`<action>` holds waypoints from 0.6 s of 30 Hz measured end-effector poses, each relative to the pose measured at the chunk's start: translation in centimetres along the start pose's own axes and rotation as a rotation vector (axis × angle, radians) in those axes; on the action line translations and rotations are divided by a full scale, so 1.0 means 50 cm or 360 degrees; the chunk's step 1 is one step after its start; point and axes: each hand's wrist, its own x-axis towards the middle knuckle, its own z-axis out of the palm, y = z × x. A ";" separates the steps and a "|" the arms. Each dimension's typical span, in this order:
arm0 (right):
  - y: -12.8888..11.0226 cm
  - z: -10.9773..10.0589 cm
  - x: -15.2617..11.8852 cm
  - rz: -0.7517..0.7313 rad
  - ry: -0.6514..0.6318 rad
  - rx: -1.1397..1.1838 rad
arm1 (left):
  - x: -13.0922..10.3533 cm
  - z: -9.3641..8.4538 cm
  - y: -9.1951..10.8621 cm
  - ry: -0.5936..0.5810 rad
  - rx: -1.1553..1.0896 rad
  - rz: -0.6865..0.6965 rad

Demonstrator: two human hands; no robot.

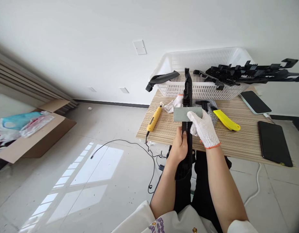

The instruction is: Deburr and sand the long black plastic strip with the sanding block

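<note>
My bare left hand (179, 148) is wrapped round a long black plastic part (187, 90). The part points away from me, its near end above my lap and its far end in front of the white basket. On my right hand (205, 128) is a white knitted glove with an orange cuff. Its fingers grip a grey-green rectangular pad (180, 114), which lies crosswise over the black part. Whether the pad is a block or a folded sheet I cannot tell. A second white glove (175, 104) rests on the table just beyond my left hand.
A white plastic basket (207, 90) holds several black parts (233, 73), some jutting over its right rim. On the wooden table (227, 142) are a yellow corded rotary tool (154, 119), a yellow-handled brush (225, 119) and two phones (256, 102). A cardboard box (52, 131) stands left.
</note>
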 end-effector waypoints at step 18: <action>-0.016 -0.011 0.006 -0.0023 -0.0145 -0.0131 | -0.002 0.002 0.000 -0.0007 -0.0046 0.0004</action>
